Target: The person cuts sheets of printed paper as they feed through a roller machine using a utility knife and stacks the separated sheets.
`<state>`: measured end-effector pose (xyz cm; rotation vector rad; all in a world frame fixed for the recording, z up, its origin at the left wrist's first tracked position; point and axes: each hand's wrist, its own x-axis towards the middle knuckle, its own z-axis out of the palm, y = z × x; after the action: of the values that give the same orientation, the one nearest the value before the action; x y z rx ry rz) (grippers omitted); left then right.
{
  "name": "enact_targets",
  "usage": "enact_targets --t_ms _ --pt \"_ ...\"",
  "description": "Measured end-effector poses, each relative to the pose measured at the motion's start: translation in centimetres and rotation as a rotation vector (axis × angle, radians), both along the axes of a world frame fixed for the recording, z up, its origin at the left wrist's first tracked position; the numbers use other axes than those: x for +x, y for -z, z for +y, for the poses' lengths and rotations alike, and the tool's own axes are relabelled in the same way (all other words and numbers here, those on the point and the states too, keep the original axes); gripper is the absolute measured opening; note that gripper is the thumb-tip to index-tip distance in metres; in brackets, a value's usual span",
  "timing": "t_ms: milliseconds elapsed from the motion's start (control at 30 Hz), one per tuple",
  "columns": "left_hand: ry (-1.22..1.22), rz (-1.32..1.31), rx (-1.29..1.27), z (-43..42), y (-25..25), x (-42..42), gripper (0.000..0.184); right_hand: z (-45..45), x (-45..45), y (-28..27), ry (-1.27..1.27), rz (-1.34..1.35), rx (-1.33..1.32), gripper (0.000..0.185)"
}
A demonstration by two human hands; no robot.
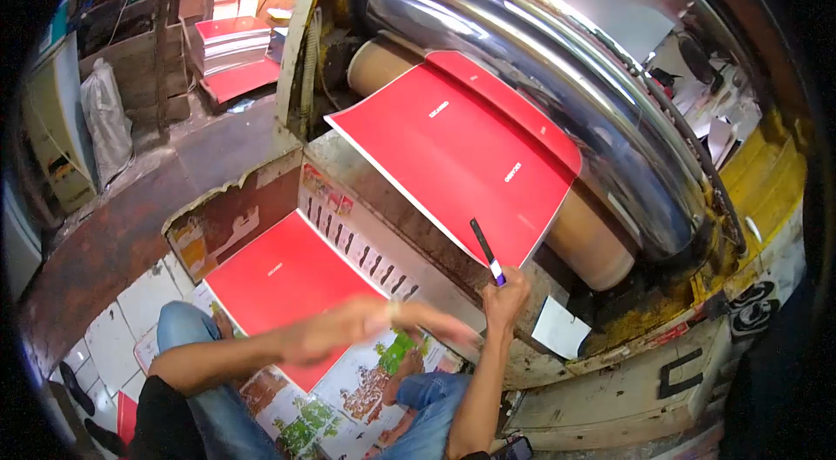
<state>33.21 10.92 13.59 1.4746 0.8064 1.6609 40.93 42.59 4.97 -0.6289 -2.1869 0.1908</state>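
Note:
My right hand [507,301] is closed round a slim black tool with a white-and-purple band [484,249], held upright. It is close to the lower corner of a large red printed sheet [461,151]; whether it touches the sheet I cannot tell. That sheet comes out between a shiny metal roller [522,81] and a brown roller [596,238], hanging towards me. Smeared by motion, my left hand [418,318] reaches rightward with fingers stretched out and nothing visible in it. Beneath that arm, another red sheet [287,273] lies flat in front of my legs.
A stack of red-covered sheets [233,46] stands at the back left. The machine's yellow side frame [766,177] rises on the right. A small white paper [561,328] sits below the rollers. My bent knees [185,325] flank the lower sheet. A grey sack [106,125] leans far left.

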Motion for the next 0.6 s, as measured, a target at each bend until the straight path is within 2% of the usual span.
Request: enact_targets --t_ms 67,167,300,400,433,533,567,600 --pt "0.264 -0.013 0.208 -1.4 -3.9 4.0 0.078 0.1 0.1 0.9 0.056 -0.062 -0.049 0.003" --pt "0.463 0.011 0.391 -1.8 -5.0 7.1 0.080 0.0 -0.1 1.4 -0.009 -0.090 -0.079 0.007" --pt "0.549 0.049 0.446 -0.6 -4.4 8.6 0.084 -1.0 1.3 0.4 -0.020 -0.122 -0.189 0.010" --pt "0.439 0.059 0.414 -0.1 -2.9 8.0 0.087 -1.1 1.9 0.4 -0.012 -0.144 -0.231 0.011" --pt "0.340 0.020 0.419 0.0 -2.0 7.6 0.088 -1.2 2.2 0.2 -0.038 -0.137 -0.233 0.011" --pt "-0.591 -0.408 0.388 1.5 1.5 6.2 0.061 -0.2 2.6 0.2 -0.126 -0.071 -0.256 0.010" --pt "-0.940 -0.433 0.119 3.1 3.5 4.8 0.049 0.4 2.6 0.8 -0.219 0.010 -0.266 0.009" --pt "-0.929 -0.514 -0.001 4.8 5.7 3.4 0.049 0.9 2.5 1.6 -0.313 0.084 -0.277 0.008"
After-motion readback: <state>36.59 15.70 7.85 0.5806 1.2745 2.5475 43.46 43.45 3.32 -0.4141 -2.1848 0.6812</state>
